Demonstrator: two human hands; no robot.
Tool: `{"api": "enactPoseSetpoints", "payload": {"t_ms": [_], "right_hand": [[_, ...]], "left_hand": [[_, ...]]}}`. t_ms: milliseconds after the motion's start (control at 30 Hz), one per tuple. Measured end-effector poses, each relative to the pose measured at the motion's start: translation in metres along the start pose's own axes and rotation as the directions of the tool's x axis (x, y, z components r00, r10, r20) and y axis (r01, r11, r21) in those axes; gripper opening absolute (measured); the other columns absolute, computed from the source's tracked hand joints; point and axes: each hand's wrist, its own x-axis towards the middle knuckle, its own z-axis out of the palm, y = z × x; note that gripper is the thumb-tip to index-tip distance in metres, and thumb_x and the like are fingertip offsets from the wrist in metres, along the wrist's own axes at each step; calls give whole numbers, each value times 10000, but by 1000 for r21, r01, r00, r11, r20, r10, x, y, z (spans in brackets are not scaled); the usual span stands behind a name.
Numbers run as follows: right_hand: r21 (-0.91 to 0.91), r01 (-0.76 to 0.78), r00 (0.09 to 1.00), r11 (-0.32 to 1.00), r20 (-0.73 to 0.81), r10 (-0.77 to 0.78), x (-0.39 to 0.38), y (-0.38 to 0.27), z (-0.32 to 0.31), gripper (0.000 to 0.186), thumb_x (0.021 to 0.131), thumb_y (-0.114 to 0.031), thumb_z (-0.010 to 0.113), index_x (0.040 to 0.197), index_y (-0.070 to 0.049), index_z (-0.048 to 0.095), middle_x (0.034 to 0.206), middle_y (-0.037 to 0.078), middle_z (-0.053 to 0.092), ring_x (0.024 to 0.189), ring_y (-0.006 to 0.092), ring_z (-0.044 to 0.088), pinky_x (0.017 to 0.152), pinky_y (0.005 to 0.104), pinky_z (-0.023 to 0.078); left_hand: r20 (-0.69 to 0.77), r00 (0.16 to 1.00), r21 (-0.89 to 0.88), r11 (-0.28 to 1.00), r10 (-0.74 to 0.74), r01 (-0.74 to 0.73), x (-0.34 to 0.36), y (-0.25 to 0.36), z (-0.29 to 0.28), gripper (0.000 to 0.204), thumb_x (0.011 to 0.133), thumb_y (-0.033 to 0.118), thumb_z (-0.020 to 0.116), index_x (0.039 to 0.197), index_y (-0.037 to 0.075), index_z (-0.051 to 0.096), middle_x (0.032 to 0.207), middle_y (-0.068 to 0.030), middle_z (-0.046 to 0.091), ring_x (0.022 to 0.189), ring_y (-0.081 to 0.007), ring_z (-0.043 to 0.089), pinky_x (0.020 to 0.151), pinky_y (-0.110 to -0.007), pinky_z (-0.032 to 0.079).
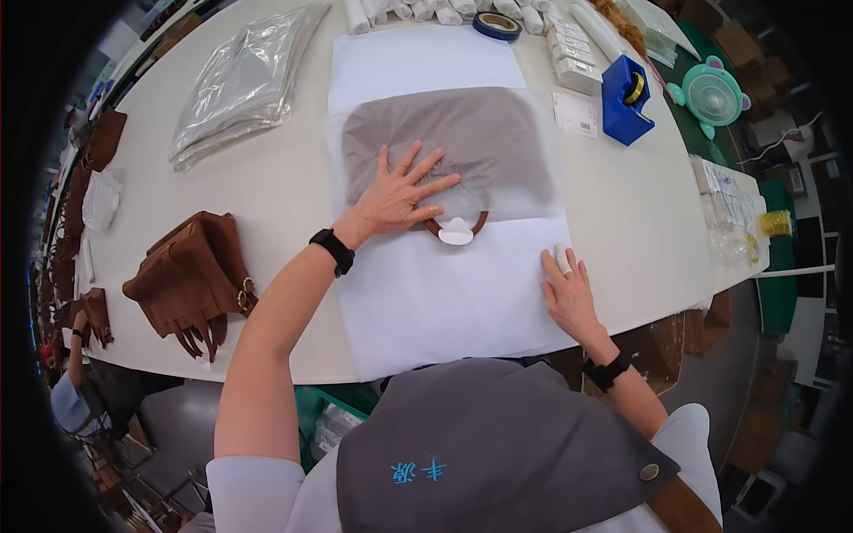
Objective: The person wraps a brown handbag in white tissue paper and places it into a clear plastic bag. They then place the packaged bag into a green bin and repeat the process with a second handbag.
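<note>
My left hand (404, 195) lies with fingers spread on a flat grey-brown bundle (480, 115), which shows through a thin translucent wrapping. Just beyond the fingertips, a curved brown handle (481, 222) sticks out from the bundle's near edge, with a white rounded tag (457, 233) on it. All this rests on a large sheet of white paper (426, 311). Along the paper's right edge sits my right hand (571, 298), fingers extended and holding nothing. One of its fingers has a white wrap (562, 259). What the bundle holds is hidden.
A brown leather bag (191, 280) stands at the left, below a stack of clear plastic bags (244, 89). At the back right are a blue tape dispenser (627, 102), small white packets (573, 53) and a dark blue tape roll (497, 26). White rolls (444, 11) line the back.
</note>
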Motion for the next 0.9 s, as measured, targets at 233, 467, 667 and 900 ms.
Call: {"api": "enactPoseSetpoints", "payload": {"t_ms": [233, 467, 667, 900], "right_hand": [[648, -271, 963, 712, 175, 207, 13, 13, 4, 491, 847, -90, 590, 1320, -35, 473, 1270, 245, 522, 1174, 343, 513, 1003, 449, 393], [495, -868, 473, 29, 810, 346, -21, -8, -58, 421, 876, -272, 635, 1145, 40, 549, 1022, 159, 622, 860, 237, 615, 688, 347, 532], [614, -326, 907, -719, 417, -56, 29, -43, -88, 367, 955, -227, 523, 1275, -48, 497, 1343, 179, 471, 1292, 366, 409, 1088, 485, 339], [390, 376, 927, 841, -170, -335, 158, -79, -95, 419, 812, -145, 651, 1225, -164, 585, 1450, 191, 363, 1419, 340, 184, 1144, 525, 103]], "left_hand": [[-36, 999, 34, 999, 16, -15, 4, 1, 2, 543, 924, 537, 410, 1437, 377, 330, 1538, -37, 227, 1407, -330, 168, 1024, -673, 131], [-65, 998, 73, 997, 16, -12, -1, 0, 5, 546, 924, 551, 410, 1437, 390, 320, 1545, -31, 203, 1403, -329, 174, 1026, -678, 143], [-37, 999, 39, 999, -8, 9, -3, 0, 4, 540, 923, 587, 381, 1433, 423, 310, 1556, -26, 171, 1419, -328, 141, 1044, -684, 113], [-40, 999, 76, 997, 7, -4, -4, -8, 3, 527, 927, 532, 405, 1432, 440, 288, 1555, -34, 166, 1418, -351, 129, 1028, -724, 133]]}}
